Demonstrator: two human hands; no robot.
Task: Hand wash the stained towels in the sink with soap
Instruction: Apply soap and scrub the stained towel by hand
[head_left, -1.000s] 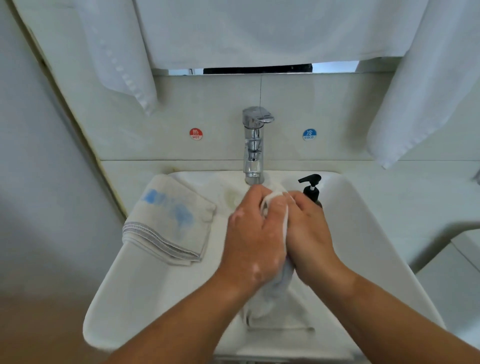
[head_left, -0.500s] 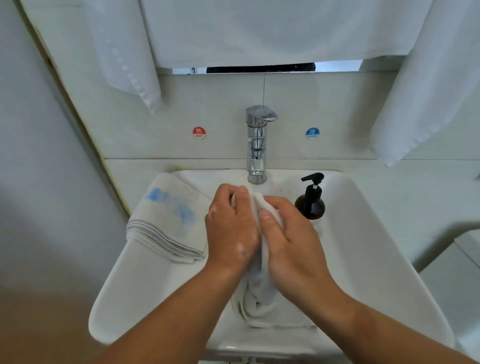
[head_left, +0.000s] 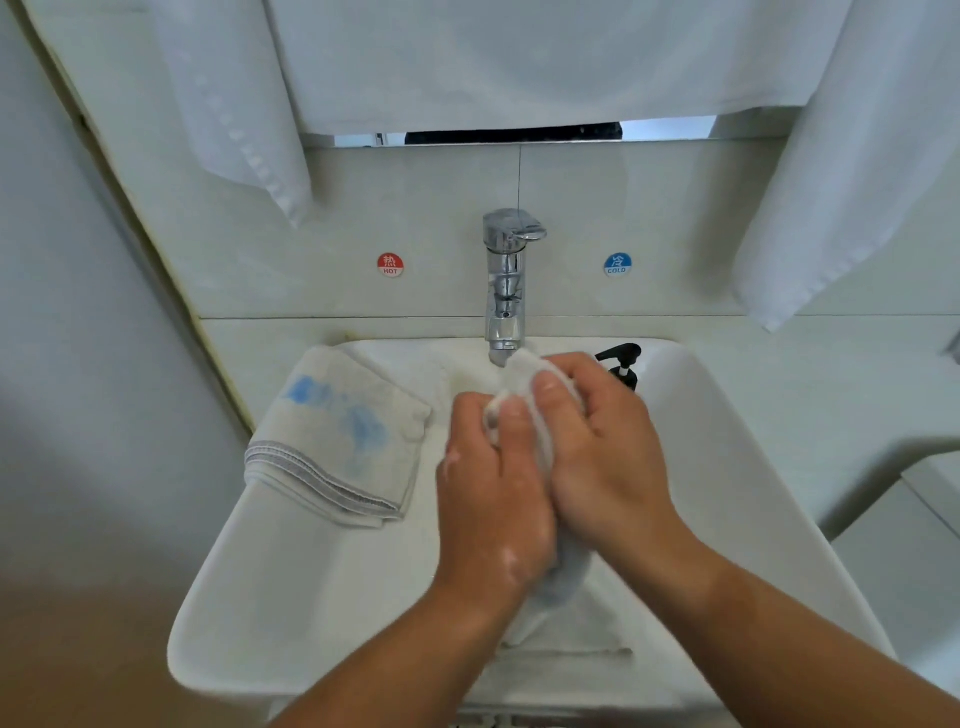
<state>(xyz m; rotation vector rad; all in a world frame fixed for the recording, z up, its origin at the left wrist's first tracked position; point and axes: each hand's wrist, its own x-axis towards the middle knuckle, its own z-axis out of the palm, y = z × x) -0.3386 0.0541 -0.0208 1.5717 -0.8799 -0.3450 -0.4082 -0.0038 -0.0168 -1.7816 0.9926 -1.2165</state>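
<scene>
Both hands are over the middle of the sink (head_left: 244, 597), pressed together around a bunched white towel (head_left: 522, 371). The left hand (head_left: 493, 488) curls its fingers round the cloth from the left, and the right hand (head_left: 602, 457) clamps it from the right, thumb on top. A lump of the towel pokes out above the fingers, right under the spout of the chrome faucet (head_left: 506, 280). The rest of it hangs down between the wrists into the basin. There are small patches of white foam on the back of the left hand.

A second towel (head_left: 337, 436) lies folded on the sink's back-left corner. It is pale with a grey stitched border and blue stains smeared across its top, and it lies apart from the hands.

At the back-right corner, just behind the right hand, stands a black soap pump bottle (head_left: 621, 358) (only its nozzle and neck show).

On the tiled wall, a red HOT sticker (head_left: 390, 265) sits left of the faucet and a blue COLD sticker (head_left: 617, 264) right of it. Above these hang white cloths (head_left: 519, 62) — one wide in the middle, one draped at each side.
</scene>
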